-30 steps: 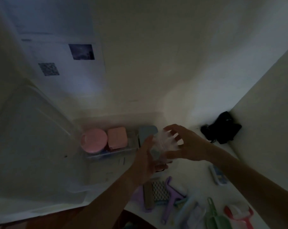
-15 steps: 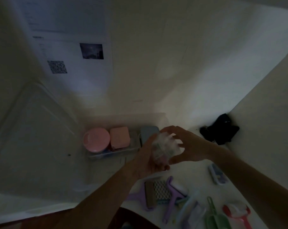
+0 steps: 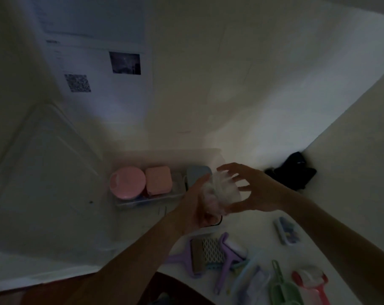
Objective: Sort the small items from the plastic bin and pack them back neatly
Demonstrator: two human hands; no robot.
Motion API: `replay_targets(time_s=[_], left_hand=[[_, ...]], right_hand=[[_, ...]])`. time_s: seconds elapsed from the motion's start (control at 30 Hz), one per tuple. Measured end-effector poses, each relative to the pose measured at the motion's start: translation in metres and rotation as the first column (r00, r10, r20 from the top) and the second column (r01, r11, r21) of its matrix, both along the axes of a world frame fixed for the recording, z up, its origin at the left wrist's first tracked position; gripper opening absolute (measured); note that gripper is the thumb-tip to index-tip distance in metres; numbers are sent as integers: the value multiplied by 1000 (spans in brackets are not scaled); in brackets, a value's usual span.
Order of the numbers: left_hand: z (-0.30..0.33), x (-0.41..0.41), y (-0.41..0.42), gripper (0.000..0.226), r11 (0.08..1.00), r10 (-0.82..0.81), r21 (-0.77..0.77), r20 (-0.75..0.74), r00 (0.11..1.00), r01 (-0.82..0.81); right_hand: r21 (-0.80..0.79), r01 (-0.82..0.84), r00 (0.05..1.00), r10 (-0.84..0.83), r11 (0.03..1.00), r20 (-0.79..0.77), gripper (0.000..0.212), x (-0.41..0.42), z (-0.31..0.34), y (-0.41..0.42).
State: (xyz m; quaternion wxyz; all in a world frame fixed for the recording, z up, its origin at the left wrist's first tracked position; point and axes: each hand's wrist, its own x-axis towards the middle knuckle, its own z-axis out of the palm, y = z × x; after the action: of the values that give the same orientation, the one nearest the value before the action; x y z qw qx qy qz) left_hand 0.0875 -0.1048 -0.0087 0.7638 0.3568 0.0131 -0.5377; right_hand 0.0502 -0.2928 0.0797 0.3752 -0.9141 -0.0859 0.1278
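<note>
Plastic bin (image 3: 125,203): clear, on the white table against the wall, its long axis running left to right across your view; you cannot see its near rim sharply in this dim light.
Inside the bin: a round pink container (image 3: 127,182) at the left end, a square pink box (image 3: 159,180) touching it on the right, and a blue-grey box (image 3: 196,175) further right, partly behind your hands.
Held item: a pale, frilly, translucent bundle (image 3: 222,192), blurred; you cannot tell its long axis or which way it points. It sits above the bin's right end.
Your left hand (image 3: 197,208): fingers curled round the bundle's lower part.
Your right hand (image 3: 255,190): fingers spread, thumb and fingertips touching the bundle's right side.
On the table nearer you: a purple scraper (image 3: 225,258), a white mesh piece (image 3: 212,249), a green scoop (image 3: 281,287), a red-handled roller (image 3: 312,282), a small clear case (image 3: 288,231).
In the corner: a black object (image 3: 294,170).
</note>
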Motion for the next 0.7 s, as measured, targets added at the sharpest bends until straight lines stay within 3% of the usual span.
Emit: replay_targets(time_s=[0.07, 0.13, 0.2, 0.27, 0.4, 0.57, 0.7], left_hand=[[0, 7, 5, 58, 972, -194, 154, 103, 976, 177], [4, 12, 13, 66, 903, -417, 153, 99, 903, 401], [3, 17, 16, 75, 835, -548, 132, 103, 830, 535], [4, 17, 14, 83, 808, -587, 157, 120, 801, 568], [4, 11, 11, 66, 882, -462, 144, 82, 883, 449], [7, -1, 9, 55, 965, -262, -7, 50, 964, 262], [6, -6, 2, 62, 975, -60, -217, -46, 997, 48]], right_hand=[[-89, -117, 991, 121, 989, 48, 95, -4, 6, 2], [-160, -220, 971, 231, 962, 56, 96, -7, 10, 4], [-198, -270, 955, 288, 942, 68, 97, -10, 15, 6], [-181, -272, 956, 286, 945, 60, 97, -11, 16, 7], [-128, -242, 969, 246, 962, 14, 100, -12, 14, 2], [-98, -158, 987, 158, 983, -5, 101, -8, 7, -6], [-36, 63, 997, -62, 997, 43, 90, -5, -2, -6]])
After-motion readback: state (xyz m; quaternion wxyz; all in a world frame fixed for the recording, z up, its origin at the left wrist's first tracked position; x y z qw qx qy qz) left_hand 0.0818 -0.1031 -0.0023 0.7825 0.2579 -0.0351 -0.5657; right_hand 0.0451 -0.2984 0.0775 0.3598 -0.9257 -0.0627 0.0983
